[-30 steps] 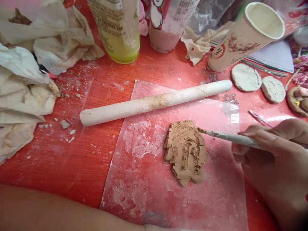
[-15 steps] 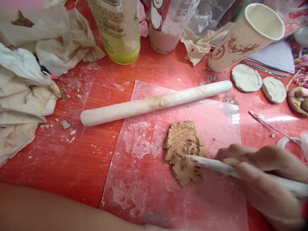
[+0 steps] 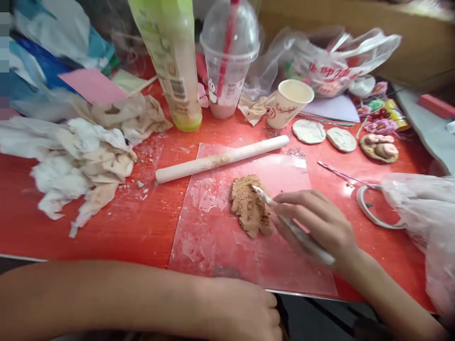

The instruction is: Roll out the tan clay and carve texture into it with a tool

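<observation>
My right hand (image 3: 316, 222) is closed around a pale, smeared clay modelling tool (image 3: 261, 193). The tool's pointed tip is at the upper part of a flattened brown clay slab (image 3: 245, 208) with cracked edges and rows of marks pressed into it. Under the slab lies a clear plastic sheet (image 3: 202, 237). My left hand (image 3: 245, 308) rests at the near table edge with its fingers curled in; its palm is hidden. Behind the slab, a white rolling pin (image 3: 220, 158) lies slantwise, partly on the sheet.
Crumpled tissues (image 3: 85, 161) lie on the left. A tall green bottle (image 3: 177, 80), a domed plastic cup (image 3: 227, 71) and a paper cup (image 3: 289, 102) stand behind. Right of them are two pale clay discs (image 3: 309, 131), a decorated clay piece (image 3: 379, 148), a tape ring (image 3: 369, 208) and a plastic bag (image 3: 433, 227).
The view has pulled back and shows more of the table. The tool tip has moved from the slab's middle to its upper part. My left hand has come into view.
</observation>
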Action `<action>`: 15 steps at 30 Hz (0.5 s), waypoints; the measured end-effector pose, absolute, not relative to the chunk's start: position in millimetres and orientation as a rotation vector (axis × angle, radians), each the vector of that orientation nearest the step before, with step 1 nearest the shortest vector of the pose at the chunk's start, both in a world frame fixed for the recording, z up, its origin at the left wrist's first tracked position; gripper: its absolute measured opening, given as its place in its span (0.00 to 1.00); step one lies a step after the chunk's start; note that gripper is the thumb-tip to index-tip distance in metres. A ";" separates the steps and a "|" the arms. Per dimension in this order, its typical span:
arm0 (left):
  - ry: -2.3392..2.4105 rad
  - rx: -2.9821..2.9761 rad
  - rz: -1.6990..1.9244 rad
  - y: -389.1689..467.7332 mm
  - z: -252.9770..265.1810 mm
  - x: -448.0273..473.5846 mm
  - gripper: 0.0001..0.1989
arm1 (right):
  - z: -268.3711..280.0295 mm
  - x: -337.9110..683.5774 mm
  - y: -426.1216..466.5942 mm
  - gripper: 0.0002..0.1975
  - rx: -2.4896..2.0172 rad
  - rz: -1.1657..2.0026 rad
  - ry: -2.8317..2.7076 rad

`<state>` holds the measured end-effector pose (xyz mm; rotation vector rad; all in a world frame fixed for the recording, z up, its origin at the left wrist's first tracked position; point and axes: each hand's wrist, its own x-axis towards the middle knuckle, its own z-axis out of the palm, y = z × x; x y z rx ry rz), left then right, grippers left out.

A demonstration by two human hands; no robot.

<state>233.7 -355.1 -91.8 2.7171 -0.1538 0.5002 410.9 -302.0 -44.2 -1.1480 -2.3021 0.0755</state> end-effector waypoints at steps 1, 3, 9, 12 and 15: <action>-0.245 2.658 0.511 -345.5 -81.5 233.7 0.07 | -46.9 411.5 -307.4 0.09 -1.098 -0.023 -2.369; -0.281 2.638 0.637 -325.4 -60.2 231.4 0.07 | -52.8 414.8 -316.7 0.12 -1.046 -0.129 -2.427; 0.732 2.915 0.540 -267.1 -47.5 213.1 0.22 | -56.5 419.3 -332.7 0.15 -0.996 -0.041 -2.392; 0.729 3.007 0.243 -251.4 -59.1 207.8 0.28 | -49.5 422.3 -342.2 0.14 -1.009 0.036 -2.375; 0.701 3.015 0.195 -245.2 -60.5 206.5 0.28 | -41.4 429.9 -357.1 0.13 -1.052 0.145 -2.357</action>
